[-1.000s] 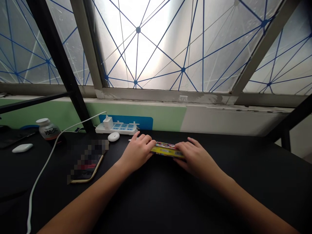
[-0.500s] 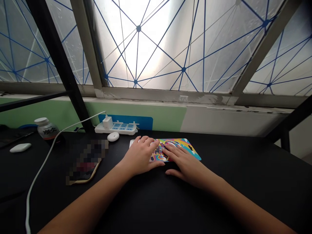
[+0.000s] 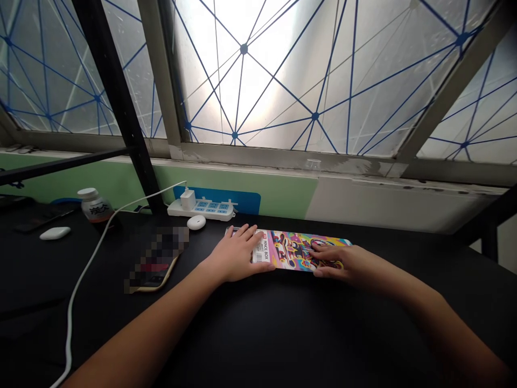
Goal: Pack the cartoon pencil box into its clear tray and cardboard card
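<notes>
Resting left hand [image 3: 236,254] and right hand [image 3: 339,263] on glossy pencil box [image 3: 294,250]

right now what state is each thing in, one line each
pencil box, lying flat, printed face up
left hand, open, resting on the box's left end
right hand, fingers on the box's right end
charger, plugged into the power strip
bottle, upright, capped
</notes>
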The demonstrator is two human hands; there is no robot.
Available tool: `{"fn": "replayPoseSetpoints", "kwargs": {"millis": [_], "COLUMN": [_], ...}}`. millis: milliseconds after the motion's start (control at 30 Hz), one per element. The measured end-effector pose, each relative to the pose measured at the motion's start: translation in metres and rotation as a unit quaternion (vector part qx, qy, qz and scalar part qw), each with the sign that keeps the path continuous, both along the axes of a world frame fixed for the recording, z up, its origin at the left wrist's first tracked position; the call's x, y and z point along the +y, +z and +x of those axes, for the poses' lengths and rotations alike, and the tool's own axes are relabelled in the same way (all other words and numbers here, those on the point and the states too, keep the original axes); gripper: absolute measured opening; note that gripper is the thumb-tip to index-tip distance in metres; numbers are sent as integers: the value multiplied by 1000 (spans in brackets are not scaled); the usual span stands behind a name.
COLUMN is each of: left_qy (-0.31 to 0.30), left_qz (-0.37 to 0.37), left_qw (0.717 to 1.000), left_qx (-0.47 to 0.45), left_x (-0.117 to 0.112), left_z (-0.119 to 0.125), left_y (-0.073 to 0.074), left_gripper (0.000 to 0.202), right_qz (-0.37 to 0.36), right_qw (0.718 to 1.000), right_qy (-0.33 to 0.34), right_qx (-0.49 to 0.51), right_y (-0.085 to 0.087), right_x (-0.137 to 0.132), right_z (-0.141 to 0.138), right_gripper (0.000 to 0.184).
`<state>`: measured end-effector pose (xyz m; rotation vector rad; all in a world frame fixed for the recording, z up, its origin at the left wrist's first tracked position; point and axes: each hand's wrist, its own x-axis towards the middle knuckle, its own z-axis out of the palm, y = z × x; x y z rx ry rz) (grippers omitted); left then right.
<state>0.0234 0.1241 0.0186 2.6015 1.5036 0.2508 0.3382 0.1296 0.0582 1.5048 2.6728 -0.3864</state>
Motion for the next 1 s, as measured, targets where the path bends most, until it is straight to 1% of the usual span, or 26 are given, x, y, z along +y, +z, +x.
{"fn": "replayPoseSetpoints", "kwargs": {"millis": [33,100,167,233,300,367,433,500,600,633,700,733,800,833,867,900,933,1000], "left_qy": [-2,-5,-6,-4,-3,-7,-16,-22,-25,-26,-27,-27,-28,-27,-27,-25,-22,-14], "left_qz": [-1,1,9,15,13,5,-7,-18,-28,-28,-21,-14,-2,0,0,-4,-12,-36], "left_qw": [1000,1000,1000,1000,1000,1000,1000,1000,999,999,999,1000,1000,1000,1000,1000,1000,999], "left_qx": [1,5,6,6,5,2,-1,-5,-7,-6,-3,-1,3,6,9,11,11,9], "left_x": [0,-2,-4,-6,-6,-5,-2,0,3,3,2,2,0,0,0,0,0,2], "left_z": [0,1,2,2,1,0,-3,-6,-8,-9,-9,-9,-8,-8,-8,-8,-9,-12], "left_y": [0,-1,-2,-3,-3,-2,-1,1,3,3,2,1,0,0,1,2,3,7], "left_gripper": [100,100,96,92,91,91,93,94,89,87,85,84,82,81,79,78,77,76], "right_qz": [18,81,148,171,153,123,99,83,62,58,72,91,121,125,121,115,110,115], "right_qw": [1000,997,989,983,983,986,989,991,997,997,997,995,992,991,991,991,991,990], "right_qy": [0,9,27,62,95,107,100,84,29,7,-15,-16,14,32,47,58,68,77], "right_qx": [-1,-1,14,33,41,44,52,56,47,40,32,32,34,34,31,28,27,30], "right_y": [0,-6,-18,-31,-40,-42,-36,-24,-6,-2,0,-2,-11,-17,-24,-30,-36,-44], "right_x": [2,2,-2,-7,-12,-14,-13,-9,0,2,3,2,-2,-5,-7,-8,-9,-8], "right_z": [0,-8,-26,-46,-62,-65,-56,-36,-7,-2,-1,-6,-21,-30,-38,-45,-50,-52], "right_gripper": [64,62,69,81,87,87,80,69,51,49,52,57,78,90,97,99,96,83]}}
